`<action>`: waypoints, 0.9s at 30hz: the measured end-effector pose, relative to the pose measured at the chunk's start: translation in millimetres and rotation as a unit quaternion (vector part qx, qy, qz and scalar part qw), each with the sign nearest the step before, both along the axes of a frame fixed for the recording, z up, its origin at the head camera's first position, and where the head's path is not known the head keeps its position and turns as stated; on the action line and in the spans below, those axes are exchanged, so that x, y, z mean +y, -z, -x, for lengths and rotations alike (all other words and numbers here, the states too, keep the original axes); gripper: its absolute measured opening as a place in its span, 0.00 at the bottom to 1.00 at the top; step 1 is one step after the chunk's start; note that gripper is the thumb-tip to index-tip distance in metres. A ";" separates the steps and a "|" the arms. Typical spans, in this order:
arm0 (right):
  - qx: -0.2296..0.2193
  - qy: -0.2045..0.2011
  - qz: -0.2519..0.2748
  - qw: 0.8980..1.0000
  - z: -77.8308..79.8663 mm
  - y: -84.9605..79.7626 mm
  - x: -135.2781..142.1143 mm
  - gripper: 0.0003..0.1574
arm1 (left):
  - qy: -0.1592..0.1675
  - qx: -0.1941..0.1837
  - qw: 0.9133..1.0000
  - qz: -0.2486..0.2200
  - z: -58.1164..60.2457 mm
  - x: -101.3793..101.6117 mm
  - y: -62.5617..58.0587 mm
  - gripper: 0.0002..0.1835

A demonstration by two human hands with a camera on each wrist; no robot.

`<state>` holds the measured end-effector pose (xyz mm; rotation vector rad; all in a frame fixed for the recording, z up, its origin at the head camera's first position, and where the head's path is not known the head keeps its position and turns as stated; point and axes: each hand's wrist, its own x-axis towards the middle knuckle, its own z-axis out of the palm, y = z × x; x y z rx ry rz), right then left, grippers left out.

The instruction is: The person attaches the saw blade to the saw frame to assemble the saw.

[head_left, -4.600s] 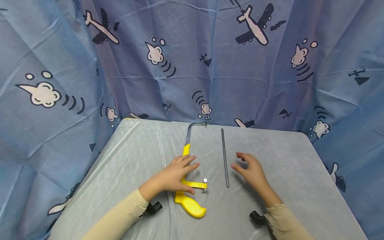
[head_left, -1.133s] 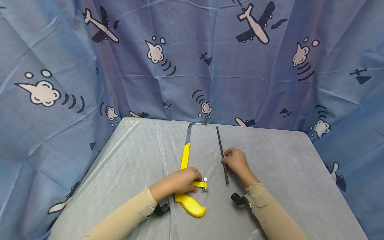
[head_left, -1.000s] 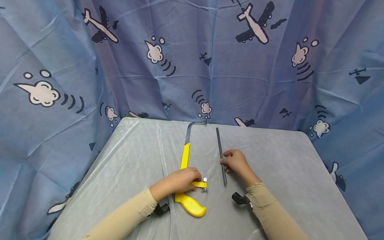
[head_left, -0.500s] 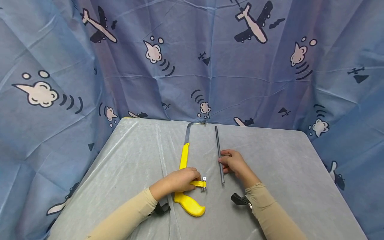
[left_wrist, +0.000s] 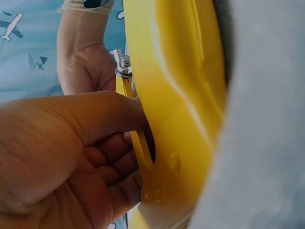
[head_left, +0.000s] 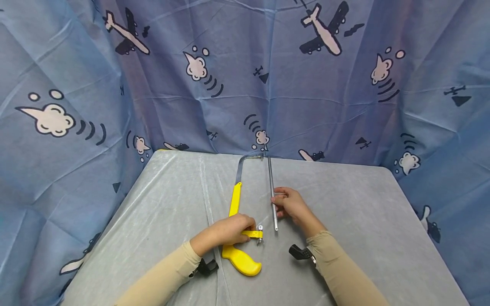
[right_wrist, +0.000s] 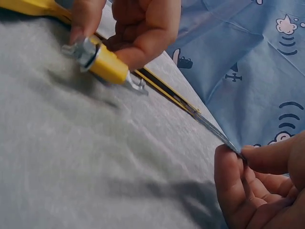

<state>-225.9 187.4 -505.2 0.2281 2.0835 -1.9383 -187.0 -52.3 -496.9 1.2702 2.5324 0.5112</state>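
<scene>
A hacksaw frame (head_left: 235, 202) with a yellow handle (head_left: 243, 261) and a bent grey metal front lies on the table. My left hand (head_left: 228, 231) grips it where the yellow post joins the back bar; the left wrist view shows the thumb across the post. A wing nut (right_wrist: 80, 49) and bolt sit at the post's tip. My right hand (head_left: 292, 206) pinches a thin hacksaw blade (head_left: 270, 176) near its middle, between thumb and fingers. The blade is held just right of the frame, roughly parallel to it, its far end beside the frame's front clamp (head_left: 262, 156).
The table (head_left: 356, 212) has a grey cloth cover with a crease left of the saw. A blue curtain (head_left: 214, 119) with printed airplanes hangs behind and on both sides. Black wrist cameras (head_left: 300, 252) sit under both wrists.
My left hand has come down onto the frame's post and taken hold. My right hand has picked up the blade and carried it left to the frame. The frame has stayed in place.
</scene>
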 end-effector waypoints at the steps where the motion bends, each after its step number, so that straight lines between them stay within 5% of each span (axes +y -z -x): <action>1: -0.002 -0.002 -0.001 1.000 1.1 -0.4 -1.8 0.33 | -0.002 -0.005 1.000 -0.001 0.2 -0.1 0.4 0.08; 27: -0.027 0.006 -0.006 1.000 14.5 5.4 -28.9 0.31 | -0.024 -0.038 0.999 -0.010 -1.9 -2.9 1.1 0.08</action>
